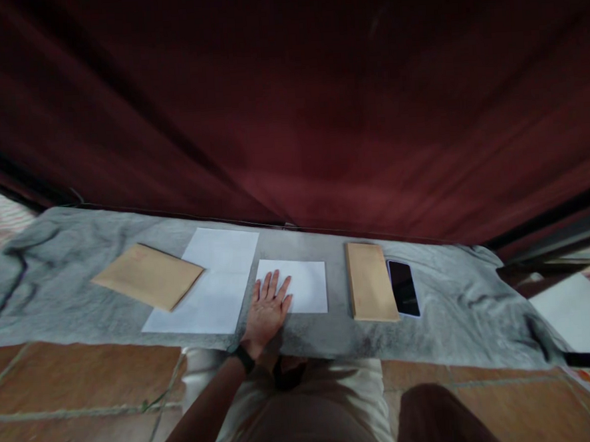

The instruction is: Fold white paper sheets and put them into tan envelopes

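Note:
My left hand (pixel 267 306), a dark band around its wrist, lies palm down with its fingers spread. It rests on the left part of a small white sheet of paper (pixel 309 287), which looks folded. Just left of it a larger white sheet (pixel 223 272) lies flat with a faint crease across it. A brown envelope (pixel 148 275) overlaps that sheet's left side. To the right of the small paper is a stack of brown envelopes (pixel 372 283). My right hand is out of the picture; a dark rounded shape at the bottom right may be part of my arm.
A grey cloth (pixel 455 304) covers the long narrow surface. A phone (pixel 404 288) lies against the right side of the envelope stack. Dark red material (pixel 309 127) rises behind. A white sheet-like object (pixel 580 313) is at the far right. Brown floor tiles (pixel 74 374) show in front.

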A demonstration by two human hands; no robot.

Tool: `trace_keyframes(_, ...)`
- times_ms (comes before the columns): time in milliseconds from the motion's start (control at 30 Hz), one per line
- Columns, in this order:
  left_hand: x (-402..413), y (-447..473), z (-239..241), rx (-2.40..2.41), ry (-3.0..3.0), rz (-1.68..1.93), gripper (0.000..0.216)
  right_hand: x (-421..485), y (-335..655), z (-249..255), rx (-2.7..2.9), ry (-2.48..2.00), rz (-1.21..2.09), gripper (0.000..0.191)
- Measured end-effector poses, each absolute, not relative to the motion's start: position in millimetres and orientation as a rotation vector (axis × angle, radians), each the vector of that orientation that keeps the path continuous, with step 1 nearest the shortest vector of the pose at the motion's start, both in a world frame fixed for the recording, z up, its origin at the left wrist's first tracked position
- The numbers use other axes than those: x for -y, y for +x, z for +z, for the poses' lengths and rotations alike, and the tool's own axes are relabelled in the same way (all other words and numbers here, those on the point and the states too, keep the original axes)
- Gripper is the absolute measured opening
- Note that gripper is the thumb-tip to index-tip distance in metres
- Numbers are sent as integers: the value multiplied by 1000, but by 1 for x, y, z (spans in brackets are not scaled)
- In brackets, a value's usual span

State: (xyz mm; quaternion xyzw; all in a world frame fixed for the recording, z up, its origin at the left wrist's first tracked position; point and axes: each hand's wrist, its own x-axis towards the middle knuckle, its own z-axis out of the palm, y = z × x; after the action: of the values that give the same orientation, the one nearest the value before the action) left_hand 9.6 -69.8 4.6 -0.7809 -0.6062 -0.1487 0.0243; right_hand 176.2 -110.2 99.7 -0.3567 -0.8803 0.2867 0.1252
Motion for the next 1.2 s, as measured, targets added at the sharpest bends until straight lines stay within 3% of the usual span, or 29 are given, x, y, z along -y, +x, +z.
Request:
trace_keyframes(167, 69, 10, 4, 1882, -2417, -437, 54, 113, 184, 103, 2659, -983, 854, 28)
trace_keyframes(300, 69, 11, 4, 1895, -2401, -409, 53, 131, 197, 86, 2809, -850, 998, 32)
trace_keyframes(433, 70, 11, 4, 1893, -2398, -395, 53, 156, 223, 65, 2764, -812, 1318, 28)
trace_keyframes(500, 69, 11, 6, 1906, -2393, -386, 52, 160, 238, 62, 2608, -810, 1676, 20)
trace_keyframes(600, 65, 17, 10, 1937, -2381, -373, 48, 150, 252, 65, 2406, -902, 1777, 48)
trace_keyframes(667, 61, 25, 13, 1945, -2383, -399, 46, 134, 250, 65, 2016, -1104, 1719, 66)
trace_keyframes(833, 44, 47, 8, 1928, -2423, -524, 54, 81, 209, 48, 1395, -1365, 1263, 50)
trace_keyframes(1200, 33, 40, -1, 1948, -2429, -489, 56, 27, 169, -22, 1355, -1389, 890, 46)
